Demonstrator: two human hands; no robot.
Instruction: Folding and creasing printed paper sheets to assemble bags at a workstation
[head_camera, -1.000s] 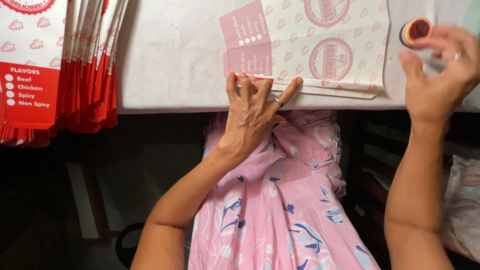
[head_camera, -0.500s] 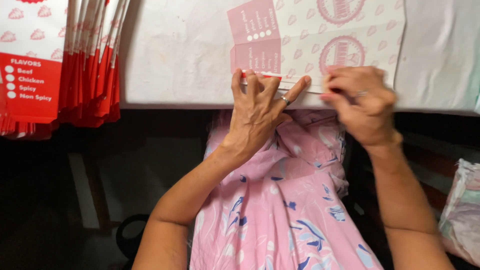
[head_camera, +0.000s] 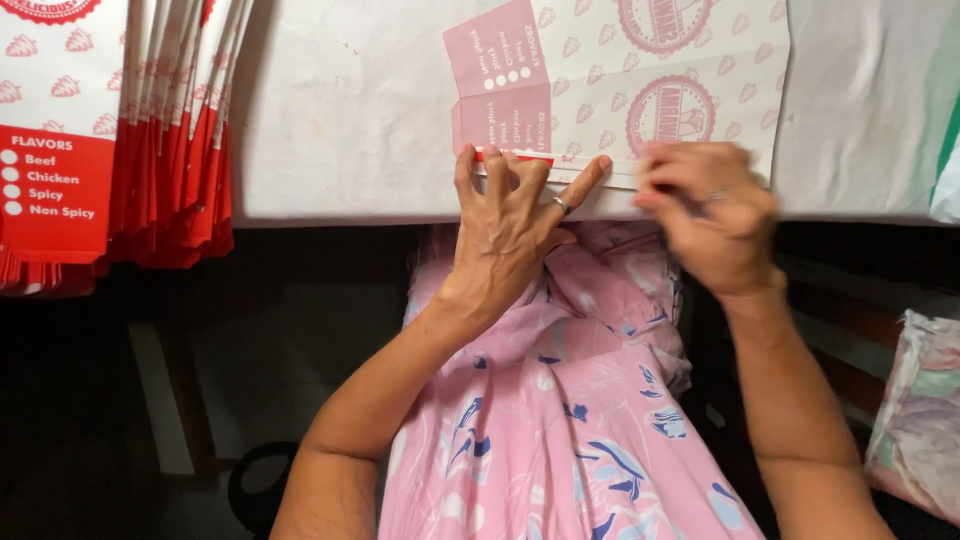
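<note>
A flat, unfolded paper bag (head_camera: 640, 90), white with pale pink printing of round emblems and small motifs, lies on the counter (head_camera: 340, 110) in the upper middle of the frame, its lower edge running along the counter's near edge. A narrow strip along that lower edge is turned up, showing a thin red line at its left end.

The left hand (head_camera: 510, 215) lies flat at the bag's lower left, fingers spread and pressing down on the folded strip; its grip is open, closed around nothing, and a ring sits on one finger. The right hand (head_camera: 705, 215), blurred, sits just right of it on the same lower edge, fingers curled with the tips on the paper; whether it pinches the fold or only presses on it cannot be told. A ring shows on it too.

The counter is covered in white paper. At the upper left a stack of red and white paper bags (head_camera: 110, 140) hangs fanned over the counter's edge. Below the hands, in the lower middle, is the person's pink floral dress (head_camera: 560, 400). At the lower right edge sits a bundle of patterned cloth (head_camera: 920, 410)
</note>
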